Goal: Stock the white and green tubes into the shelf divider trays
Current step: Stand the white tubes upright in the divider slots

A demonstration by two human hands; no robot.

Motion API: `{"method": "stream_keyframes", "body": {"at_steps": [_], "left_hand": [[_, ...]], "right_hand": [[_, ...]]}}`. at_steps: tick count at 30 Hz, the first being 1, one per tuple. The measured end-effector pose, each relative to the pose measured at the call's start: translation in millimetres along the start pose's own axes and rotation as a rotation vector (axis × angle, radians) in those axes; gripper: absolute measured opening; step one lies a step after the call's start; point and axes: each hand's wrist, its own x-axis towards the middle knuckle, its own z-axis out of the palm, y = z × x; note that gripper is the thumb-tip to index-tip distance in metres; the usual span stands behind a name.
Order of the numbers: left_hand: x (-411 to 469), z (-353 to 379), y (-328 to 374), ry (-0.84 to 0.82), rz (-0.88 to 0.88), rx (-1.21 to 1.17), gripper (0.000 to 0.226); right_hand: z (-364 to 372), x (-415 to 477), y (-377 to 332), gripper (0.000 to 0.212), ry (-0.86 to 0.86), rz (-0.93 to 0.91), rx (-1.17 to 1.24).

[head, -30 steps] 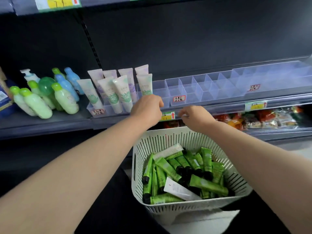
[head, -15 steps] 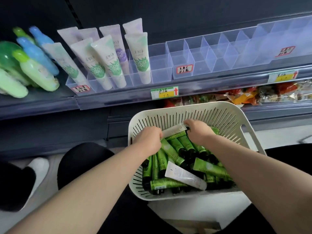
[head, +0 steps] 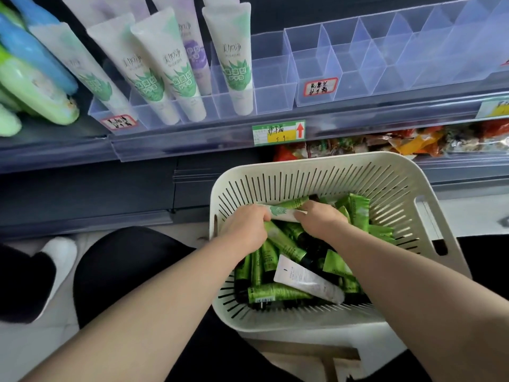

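left hand (head: 245,230): fingers curled round the left end of one white and green tube (head: 281,212).
right hand (head: 322,219): fingers closed on the same tube's right end.
tube's place: held across the heap at the far side of the basket (head: 303,172), not yet in a tray.
heap: green tubes (head: 278,292) and a second white tube (head: 308,279), piled loosely.
target: divider trays (head: 275,86) on the far shelf; the compartments right of the stocked tubes (head: 234,59) were vacant.
risk 1: i judged that lifting could drag neighbouring tubes over the rim, since they overlapped.
risk 2: a careless insertion might knock over the leaning stocked tubes.
writing: stocked tubes read 美加净; smaller print illegible.
price tag (head: 278,132): handwritten characters, red up arrow, digits unclear.
tray label (head: 321,86): red-bordered, handwriting unreadable.
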Motion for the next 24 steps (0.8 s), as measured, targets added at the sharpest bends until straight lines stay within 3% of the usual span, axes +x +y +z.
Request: {"method": "stream_keyframes", "body": {"at_steps": [4,8,11,14,17,20,24], "left_hand": [[-3,-1,0,0.0,-0.016,0.005,0.035],[-6,-4,6,-0.017,0.007,0.016,0.027],[-7,2,10,-0.092,0.015,0.033,0.026],[-7,8,13,-0.195,-0.005,0.073,0.021],[-14,13,20,-0.392,0.011,0.092,0.041],[-24,21,27,-0.536,0.03,0.131,0.062],[-24,27,29,-0.529,0.015,0.132,0.057]], "right_hand": [[-1,0,-6,0.036,0.021,0.11,-0.022],[-17,-3,-14,0.045,-0.016,0.059,-0.049],[-18,-8,-10,0.007,0.081,-0.044,0.07],[-21,-16,5,0.024,0.2,-0.158,0.143],[-24,-21,12,0.017,0.257,-0.192,0.147],[-22,-19,7,0.036,0.205,-0.152,0.165],[-21,-6,2,0.046,0.164,0.018,0.26]]}}
